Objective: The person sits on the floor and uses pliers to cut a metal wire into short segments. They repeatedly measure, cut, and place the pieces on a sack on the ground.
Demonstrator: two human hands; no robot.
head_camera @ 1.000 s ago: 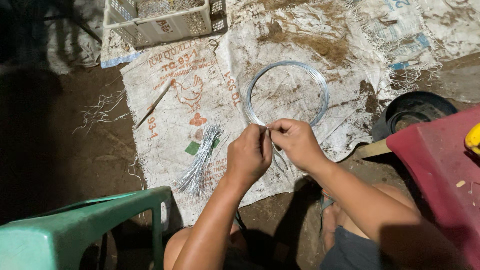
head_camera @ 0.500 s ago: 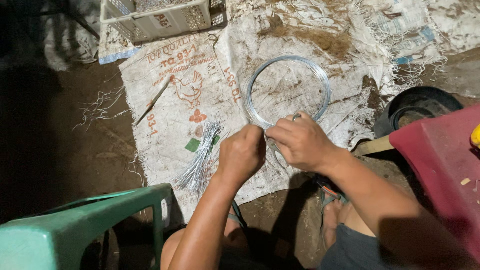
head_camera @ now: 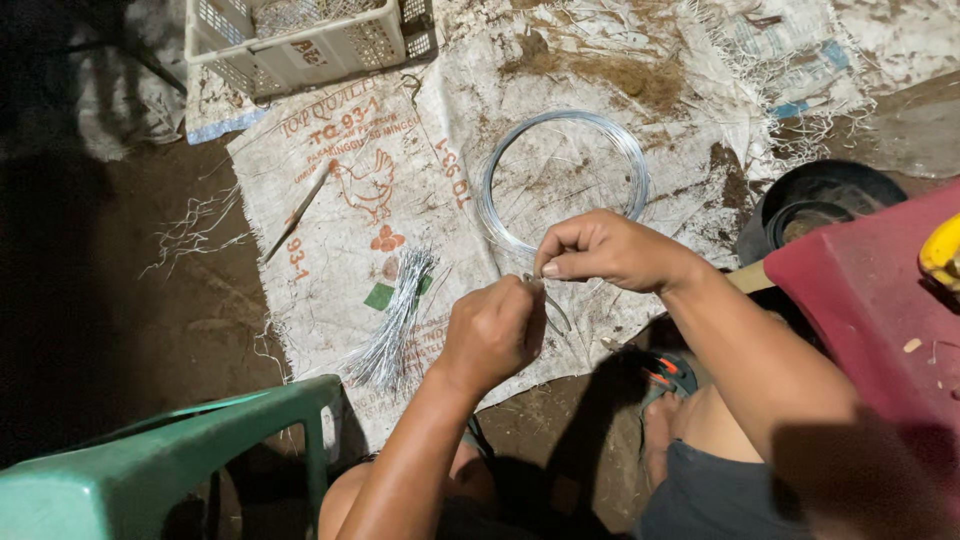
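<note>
A coil of thin silvery wire (head_camera: 497,170) lies flat on a dirty white woven sack (head_camera: 330,170) on the ground. My right hand (head_camera: 605,250) hovers just over the coil's near edge, fingertips pinched on a strand of the wire. My left hand (head_camera: 490,335) is a closed fist just below it, gripping a thin metal piece (head_camera: 555,312); I cannot tell if that is wire or a small cutter. A bundle of short cut wire lengths (head_camera: 392,320) lies on the sack left of my left hand.
A white plastic crate (head_camera: 300,45) stands at the sack's far edge, and a thin stick (head_camera: 298,212) lies on the sack. A green plastic chair (head_camera: 150,470) is at lower left. A red slab (head_camera: 880,300) and a black round tub (head_camera: 820,195) are at right. My sandalled foot (head_camera: 665,385) rests on bare soil.
Both hands have drawn back from the coil toward my body. The left fist has dropped below the right hand, and the two hands are slightly further apart.
</note>
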